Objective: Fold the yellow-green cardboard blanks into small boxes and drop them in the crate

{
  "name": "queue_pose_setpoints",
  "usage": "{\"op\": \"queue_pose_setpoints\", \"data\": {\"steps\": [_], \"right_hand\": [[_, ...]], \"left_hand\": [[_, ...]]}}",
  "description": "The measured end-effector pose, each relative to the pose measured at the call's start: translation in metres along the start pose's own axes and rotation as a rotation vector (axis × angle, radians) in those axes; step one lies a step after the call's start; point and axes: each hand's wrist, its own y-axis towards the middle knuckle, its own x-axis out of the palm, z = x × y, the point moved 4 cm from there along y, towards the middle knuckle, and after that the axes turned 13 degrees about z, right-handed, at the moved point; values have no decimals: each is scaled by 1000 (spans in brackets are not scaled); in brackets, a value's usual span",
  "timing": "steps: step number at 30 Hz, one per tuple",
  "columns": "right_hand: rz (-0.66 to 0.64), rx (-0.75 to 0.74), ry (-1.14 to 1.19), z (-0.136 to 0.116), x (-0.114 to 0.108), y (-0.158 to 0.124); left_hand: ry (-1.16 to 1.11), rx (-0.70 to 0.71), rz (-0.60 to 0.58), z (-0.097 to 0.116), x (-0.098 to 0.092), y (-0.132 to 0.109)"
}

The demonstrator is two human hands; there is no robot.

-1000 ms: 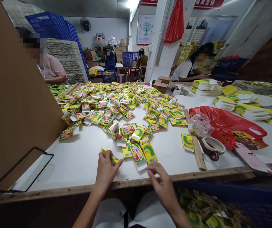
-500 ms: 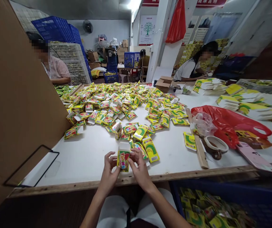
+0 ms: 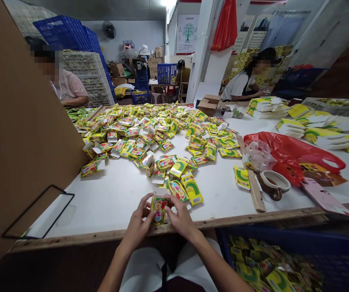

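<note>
My left hand (image 3: 138, 223) and my right hand (image 3: 180, 219) both pinch one small yellow carton (image 3: 158, 209) upright at the near edge of the white table (image 3: 113, 194). The carton has a red and green picture on its front. Just beyond my hands lie a few flat yellow cartons (image 3: 189, 188), and a large heap of the same cartons (image 3: 150, 132) spreads across the middle of the table.
A brown cardboard wall (image 3: 19, 134) stands at left. A red plastic bag (image 3: 287, 156), a tape roll (image 3: 274, 182) and a wooden stick (image 3: 252, 182) lie at right. A blue crate of cartons (image 3: 272, 267) sits below right. Other people sit at the far side.
One second ago my left hand held a flattened carton alone and my right hand hovered apart. Both hands have since come together on the carton, now held upright and slightly lower.
</note>
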Motion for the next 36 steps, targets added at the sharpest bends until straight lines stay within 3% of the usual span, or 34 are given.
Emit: {"op": "queue_pose_setpoints", "data": {"steps": [6,14,21,31,36], "right_hand": [[-26,-31,-6,-8,-2,4],[138,-22,107,-5,8,12],[60,-124,109,-15,9,10],[111,5,-44,-14,12,21],[103,16,53,-11,16,12]], "left_hand": [[-84,-29,-52,-4,1,1],[-287,44,262,-4,4,9],[-69,131,206,9,-1,9],[-64,43,272,7,1,18],[-33,118,287,5,1,14]]}}
